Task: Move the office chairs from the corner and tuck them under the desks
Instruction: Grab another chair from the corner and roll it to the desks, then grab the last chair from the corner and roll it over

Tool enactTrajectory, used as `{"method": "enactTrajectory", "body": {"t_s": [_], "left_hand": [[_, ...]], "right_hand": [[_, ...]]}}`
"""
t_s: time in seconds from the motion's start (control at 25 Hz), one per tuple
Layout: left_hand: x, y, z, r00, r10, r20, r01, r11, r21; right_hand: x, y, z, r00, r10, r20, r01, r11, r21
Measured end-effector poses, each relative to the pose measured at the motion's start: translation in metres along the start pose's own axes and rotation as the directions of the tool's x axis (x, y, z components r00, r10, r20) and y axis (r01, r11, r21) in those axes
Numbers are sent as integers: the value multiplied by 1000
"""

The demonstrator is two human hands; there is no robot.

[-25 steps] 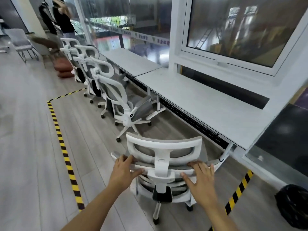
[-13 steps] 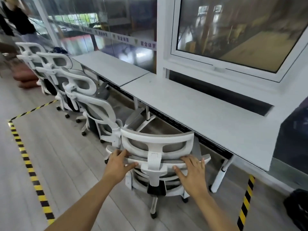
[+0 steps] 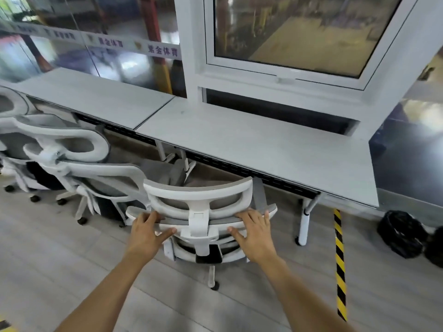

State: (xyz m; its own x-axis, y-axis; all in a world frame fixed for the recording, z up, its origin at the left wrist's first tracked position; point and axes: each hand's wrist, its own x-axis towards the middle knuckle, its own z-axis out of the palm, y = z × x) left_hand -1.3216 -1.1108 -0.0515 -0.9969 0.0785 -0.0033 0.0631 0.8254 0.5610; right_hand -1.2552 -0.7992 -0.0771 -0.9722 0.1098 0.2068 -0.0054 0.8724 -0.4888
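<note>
A white office chair [image 3: 199,200] with grey mesh stands right in front of me, its back towards me and its seat under the front edge of the right-hand grey desk [image 3: 275,149]. My left hand [image 3: 146,233] grips the top of the backrest on the left, fingers over the rim. On the right side of the backrest lies my right hand [image 3: 256,233], fingers spread over the same rim. The headrest rises between my two hands.
Several more white chairs [image 3: 79,159] stand in a row to the left, beside a second desk [image 3: 96,97]. A white desk leg [image 3: 304,224], yellow-black floor tape [image 3: 340,264] and a black bag [image 3: 402,233] are to the right. Windows back the desks.
I have pushed the chair forward towards the desk, so its seat now sits under the desk edge. My view has turned right to face the desk squarely. Both hands stay on the backrest.
</note>
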Motion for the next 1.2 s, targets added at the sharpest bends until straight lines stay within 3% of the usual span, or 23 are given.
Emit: {"method": "enactTrajectory", "body": {"t_s": [0.32,0.44,0.68,1.0,1.2], "left_hand": [[10,-22,-8,999,27,-33,-27,1000,-6],[0,-17,-3,995,65,-75,-59,996,73],[-48,13,0,961,276,-26,-268,951,156],[-129,116,29,793,601,102,-606,795,20],[-208,207,54,582,804,125,-801,593,-83]], "right_hand": [[10,-29,18,1000,23,6,-22,999,-32],[6,-33,14,1000,27,5,-27,998,-56],[-24,-52,-6,988,124,-89,-121,992,37],[-139,-58,-82,928,282,-243,-281,959,37],[-247,-24,-151,827,380,-415,-390,919,62]]}}
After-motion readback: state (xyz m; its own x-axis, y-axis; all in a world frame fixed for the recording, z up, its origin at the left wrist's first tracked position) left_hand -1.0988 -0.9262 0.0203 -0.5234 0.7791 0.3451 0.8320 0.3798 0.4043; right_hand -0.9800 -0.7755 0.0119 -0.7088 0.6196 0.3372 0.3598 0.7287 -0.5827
